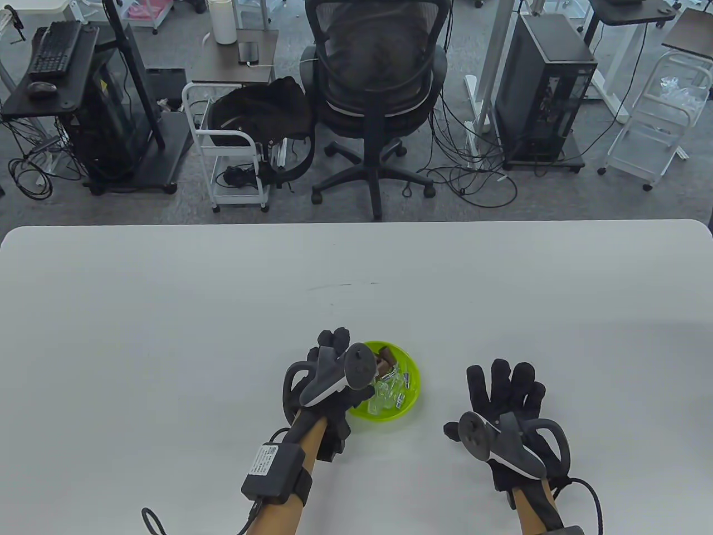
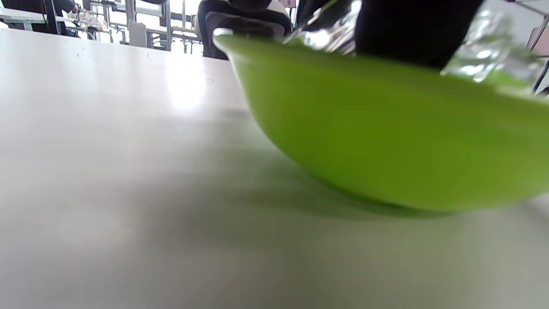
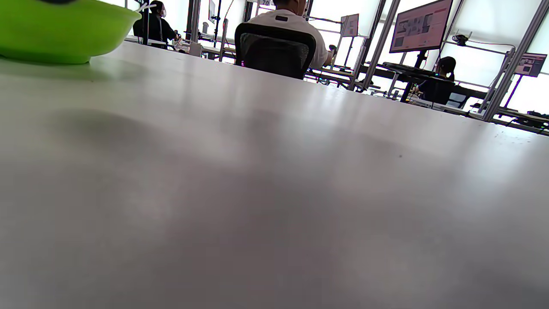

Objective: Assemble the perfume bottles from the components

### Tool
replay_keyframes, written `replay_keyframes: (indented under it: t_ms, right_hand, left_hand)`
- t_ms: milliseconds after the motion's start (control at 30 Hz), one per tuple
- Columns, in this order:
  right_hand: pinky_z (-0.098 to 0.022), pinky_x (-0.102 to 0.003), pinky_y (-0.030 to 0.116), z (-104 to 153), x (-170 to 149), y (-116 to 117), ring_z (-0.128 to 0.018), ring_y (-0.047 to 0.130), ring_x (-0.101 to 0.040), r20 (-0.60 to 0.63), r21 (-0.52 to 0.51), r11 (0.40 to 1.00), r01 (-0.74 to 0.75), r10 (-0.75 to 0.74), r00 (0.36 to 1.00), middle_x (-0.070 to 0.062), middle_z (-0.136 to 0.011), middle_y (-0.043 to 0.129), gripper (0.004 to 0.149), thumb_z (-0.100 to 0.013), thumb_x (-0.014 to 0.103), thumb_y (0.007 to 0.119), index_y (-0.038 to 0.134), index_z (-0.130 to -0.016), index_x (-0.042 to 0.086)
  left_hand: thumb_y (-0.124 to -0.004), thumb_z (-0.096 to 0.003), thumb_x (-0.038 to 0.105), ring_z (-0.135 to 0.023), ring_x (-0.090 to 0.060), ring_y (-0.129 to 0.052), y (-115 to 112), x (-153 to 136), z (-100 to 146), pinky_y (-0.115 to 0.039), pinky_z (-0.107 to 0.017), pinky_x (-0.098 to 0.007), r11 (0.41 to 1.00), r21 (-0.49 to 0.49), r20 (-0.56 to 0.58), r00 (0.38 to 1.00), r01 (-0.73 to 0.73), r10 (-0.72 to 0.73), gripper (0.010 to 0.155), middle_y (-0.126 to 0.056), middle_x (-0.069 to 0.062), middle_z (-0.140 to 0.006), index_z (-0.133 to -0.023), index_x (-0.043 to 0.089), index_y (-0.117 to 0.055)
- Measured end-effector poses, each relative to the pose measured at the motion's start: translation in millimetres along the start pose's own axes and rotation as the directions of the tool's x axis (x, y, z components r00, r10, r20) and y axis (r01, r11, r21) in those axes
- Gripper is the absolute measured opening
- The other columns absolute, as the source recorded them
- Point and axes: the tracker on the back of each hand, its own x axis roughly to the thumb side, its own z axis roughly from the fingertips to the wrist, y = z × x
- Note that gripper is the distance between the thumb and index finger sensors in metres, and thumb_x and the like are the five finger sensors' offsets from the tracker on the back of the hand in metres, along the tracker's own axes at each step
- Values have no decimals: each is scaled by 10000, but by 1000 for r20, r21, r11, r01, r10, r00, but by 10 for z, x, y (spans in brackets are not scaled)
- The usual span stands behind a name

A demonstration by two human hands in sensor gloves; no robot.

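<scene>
Near the table's (image 1: 167,312) front edge, our left hand (image 1: 328,379) reaches over the left rim of the green bowl (image 1: 409,401); we cannot tell its grip. The bowl holds clear bottles (image 1: 384,397), silver pieces and brown caps (image 1: 388,356). Our right hand (image 1: 509,407) lies flat, fingers spread, holding nothing.

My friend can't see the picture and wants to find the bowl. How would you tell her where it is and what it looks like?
Start at the big white table and look near its front edge, between the two black gloved hands. The bowl sits right beside the left hand, whose fingers reach over its rim. It is the only bright lime-green thing there, round, and filled with small clear, silver and brown pieces.
</scene>
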Motion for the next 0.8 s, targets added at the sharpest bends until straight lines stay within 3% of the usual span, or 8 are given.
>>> replay_keyframes:
  t_ms: [133,267,467,633,733,800]
  right_hand:
    - [-694,-804,264,0,3,3,-969,103,-754,3,5,1000,-4,4,1000,-403,-1154,59,1020,-495,726,489,25,-1148,95]
    - [-698,-801,268,-6,20,20,-972,109,-752,9,15,1000,-11,11,1000,-401,-1156,62,1019,-495,725,489,24,-1147,96]
    - [-713,-792,276,-23,69,49,-978,113,-748,22,30,999,-20,19,1000,-396,-1159,63,1015,-495,723,491,22,-1146,101]
    - [-749,-768,305,-43,100,29,-1001,129,-736,29,14,1000,21,-22,999,-382,-1169,66,1011,-499,719,501,15,-1146,113]
    - [-799,-712,392,-83,146,-41,-1072,255,-681,15,-52,993,102,-101,995,-341,-1198,129,945,-557,660,552,91,-1166,104]
    - [-806,-652,520,-124,194,-110,-1099,469,-593,30,-141,978,151,-148,988,-317,-1208,234,884,-584,595,611,163,-1164,100]
  left_hand:
    - [-816,-476,564,-1071,-487,-632,125,-59,172,-581,-800,-582,995,94,46,998,-35,30,699,-546,-193,-1183,-1031,282,-499]
    - [-826,-472,568,-918,-336,-871,190,-171,363,-716,-726,-482,978,192,82,994,-81,66,704,-769,-88,-1048,-1019,255,-515]
    - [-812,-463,602,-789,-263,-923,136,-344,611,-742,-683,-434,942,317,113,990,-112,79,717,-793,-72,-989,-1025,259,-528]
    - [-801,-458,620,-725,-234,-939,71,-451,722,-761,-648,-412,916,365,141,983,-163,119,722,-815,-74,-949,-1030,257,-552]
    - [-794,-457,626,-715,-226,-943,90,-478,757,-765,-643,-405,910,373,149,980,-181,134,727,-820,-73,-941,-1032,249,-559]
    - [-793,-457,628,-707,-223,-946,100,-483,775,-768,-638,-403,907,380,152,979,-184,135,728,-826,-71,-935,-1032,246,-565]
